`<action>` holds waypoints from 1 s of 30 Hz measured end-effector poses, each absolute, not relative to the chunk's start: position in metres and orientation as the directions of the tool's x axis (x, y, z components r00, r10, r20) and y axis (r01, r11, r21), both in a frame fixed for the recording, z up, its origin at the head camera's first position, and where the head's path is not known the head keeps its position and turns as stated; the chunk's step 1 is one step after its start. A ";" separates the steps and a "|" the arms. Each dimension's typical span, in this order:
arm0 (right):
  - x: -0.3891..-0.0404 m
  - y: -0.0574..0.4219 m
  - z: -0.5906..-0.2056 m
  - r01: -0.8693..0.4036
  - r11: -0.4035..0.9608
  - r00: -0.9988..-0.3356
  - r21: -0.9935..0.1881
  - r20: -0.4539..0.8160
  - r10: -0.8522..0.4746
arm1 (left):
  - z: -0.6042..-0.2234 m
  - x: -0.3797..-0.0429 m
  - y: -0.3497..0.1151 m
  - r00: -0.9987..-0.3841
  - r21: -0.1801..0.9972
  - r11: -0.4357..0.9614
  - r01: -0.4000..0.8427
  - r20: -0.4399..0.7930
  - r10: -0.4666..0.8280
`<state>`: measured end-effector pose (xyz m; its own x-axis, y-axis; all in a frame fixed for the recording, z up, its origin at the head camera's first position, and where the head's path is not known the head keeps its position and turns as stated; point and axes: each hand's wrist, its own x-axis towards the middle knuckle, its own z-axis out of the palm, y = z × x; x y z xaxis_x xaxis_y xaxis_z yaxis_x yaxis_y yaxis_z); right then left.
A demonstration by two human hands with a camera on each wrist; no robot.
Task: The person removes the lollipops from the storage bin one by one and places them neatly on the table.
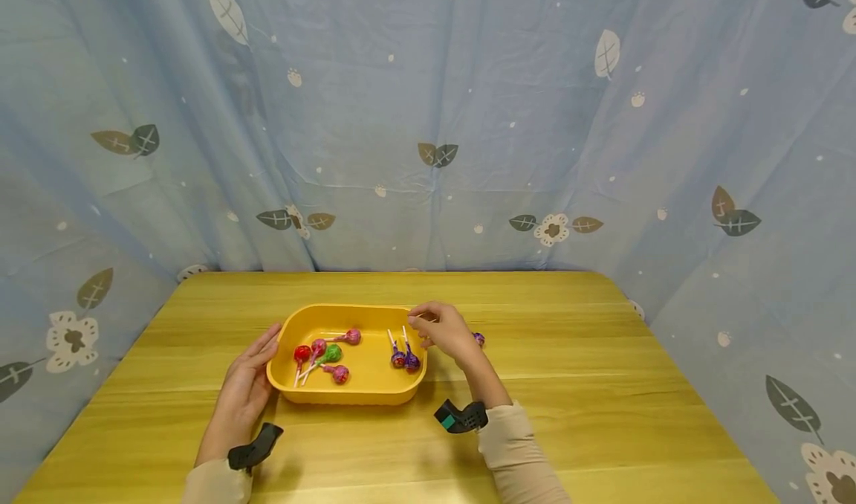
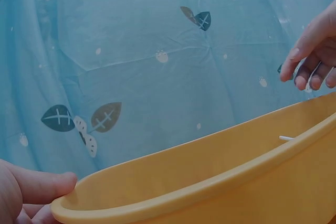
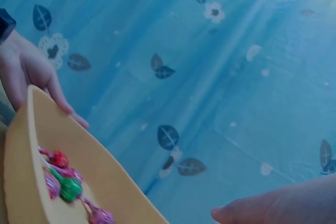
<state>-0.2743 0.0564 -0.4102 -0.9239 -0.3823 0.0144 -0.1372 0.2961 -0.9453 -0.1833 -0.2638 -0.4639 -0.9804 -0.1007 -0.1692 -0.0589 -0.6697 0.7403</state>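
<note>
A yellow tray (image 1: 348, 398) holds several wrapped lollipops. A red lollipop (image 1: 302, 353), a green lollipop (image 1: 332, 353) and pink ones (image 1: 339, 374) lie toward its left side, while two purple lollipops (image 1: 412, 360) are at the right end. My left hand (image 1: 242, 386) rests on the tray's left end, its fingers extended along the outer wall at the rim. Above the tray's right rim hovers my right hand (image 1: 444, 334), fingers loosely bent. Its fingertips are partly hidden in the right wrist view. Another purple lollipop (image 1: 478, 338) shows just beyond the right wrist.
The tray stands on a wooden table (image 1: 588, 392) whose far edge meets a blue patterned curtain (image 1: 374, 154). The curtain also rises along both sides. A black wrist camera (image 1: 255, 447) is strapped to the left wrist, another black camera (image 1: 461, 417) to the right.
</note>
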 end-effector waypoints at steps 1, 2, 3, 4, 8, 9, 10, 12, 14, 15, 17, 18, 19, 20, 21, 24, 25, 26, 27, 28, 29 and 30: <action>-0.273 0.053 -0.410 -0.136 0.295 -0.920 -0.946 0.010 -0.392 | -0.464 -0.183 -0.264 -0.982 0.741 -0.670 -0.055 -0.163 -0.099; -0.271 0.049 -0.410 -0.137 0.294 -0.915 -0.946 0.007 -0.404 | -0.465 -0.183 -0.264 -0.983 0.741 -0.670 -0.050 -0.154 -0.098; -0.269 0.045 -0.411 -0.139 0.297 -0.911 -0.945 0.005 -0.412 | -0.465 -0.183 -0.264 -0.985 0.742 -0.669 -0.043 -0.144 -0.098; -0.267 0.040 -0.411 -0.149 0.309 -0.907 -0.939 0.005 -0.422 | -0.466 -0.182 -0.264 -0.986 0.743 -0.669 -0.036 -0.134 -0.097; -0.261 0.023 -0.414 -0.174 0.336 -0.886 -0.925 -0.001 -0.463 | -0.467 -0.183 -0.264 -0.990 0.743 -0.669 -0.015 -0.106 -0.095; -0.260 0.019 -0.415 -0.180 0.346 -0.883 -0.921 -0.004 -0.470 | -0.467 -0.183 -0.264 -0.990 0.744 -0.668 -0.014 -0.104 -0.095; -0.259 0.015 -0.416 -0.183 0.351 -0.878 -0.918 -0.008 -0.478 | -0.467 -0.183 -0.264 -0.990 0.743 -0.670 -0.013 -0.103 -0.095; -0.258 0.008 -0.419 -0.180 0.350 -0.874 -0.919 -0.013 -0.485 | -0.467 -0.183 -0.264 -0.990 0.742 -0.670 -0.013 -0.102 -0.094; -0.257 0.002 -0.423 -0.171 0.345 -0.873 -0.923 -0.020 -0.488 | -0.467 -0.182 -0.264 -0.991 0.739 -0.673 -0.014 -0.100 -0.090; -0.256 -0.001 -0.425 -0.167 0.344 -0.873 -0.924 -0.023 -0.488 | -0.467 -0.182 -0.264 -0.991 0.738 -0.675 -0.012 -0.097 -0.088; -0.255 -0.006 -0.427 -0.154 0.335 -0.870 -0.930 -0.033 -0.492 | -0.467 -0.182 -0.264 -0.992 0.740 -0.673 -0.007 -0.087 -0.086; -0.255 -0.008 -0.427 -0.144 0.332 -0.868 -0.932 -0.042 -0.495 | -0.468 -0.182 -0.264 -0.993 0.737 -0.676 -0.006 -0.084 -0.084; -0.254 -0.010 -0.428 -0.136 0.333 -0.866 -0.933 -0.051 -0.498 | -0.467 -0.182 -0.264 -0.993 0.737 -0.676 -0.003 -0.080 -0.083; -0.253 -0.013 -0.428 -0.127 0.334 -0.863 -0.934 -0.062 -0.502 | -0.467 -0.182 -0.264 -0.993 0.734 -0.680 -0.004 -0.083 -0.084; -0.253 -0.015 -0.428 -0.117 0.334 -0.860 -0.935 -0.072 -0.505 | -0.467 -0.182 -0.264 -0.993 0.737 -0.676 -0.002 -0.082 -0.086; -0.252 -0.021 -0.428 -0.092 0.344 -0.854 -0.934 -0.104 -0.510 | -0.466 -0.182 -0.264 -0.991 0.736 -0.677 -0.011 -0.098 -0.090; -0.252 -0.024 -0.429 -0.087 0.346 -0.853 -0.934 -0.110 -0.511 | -0.466 -0.182 -0.264 -0.991 0.738 -0.674 -0.013 -0.102 -0.092; -0.251 -0.026 -0.429 -0.078 0.346 -0.850 -0.935 -0.119 -0.513 | -0.466 -0.182 -0.264 -0.990 0.740 -0.673 -0.016 -0.107 -0.095; -0.251 -0.028 -0.430 -0.070 0.345 -0.848 -0.936 -0.126 -0.514 | -0.465 -0.183 -0.264 -0.989 0.742 -0.670 -0.016 -0.108 -0.096; -0.251 -0.031 -0.432 -0.064 0.347 -0.847 -0.936 -0.133 -0.515 | -0.465 -0.183 -0.264 -0.989 0.741 -0.671 -0.018 -0.111 -0.097; -0.251 -0.033 -0.433 -0.063 0.348 -0.845 -0.935 -0.135 -0.517 | -0.465 -0.183 -0.264 -0.989 0.744 -0.668 -0.014 -0.108 -0.099; -0.251 -0.035 -0.434 -0.063 0.353 -0.845 -0.933 -0.139 -0.516 | -0.465 -0.183 -0.264 -0.989 0.744 -0.668 -0.013 -0.107 -0.100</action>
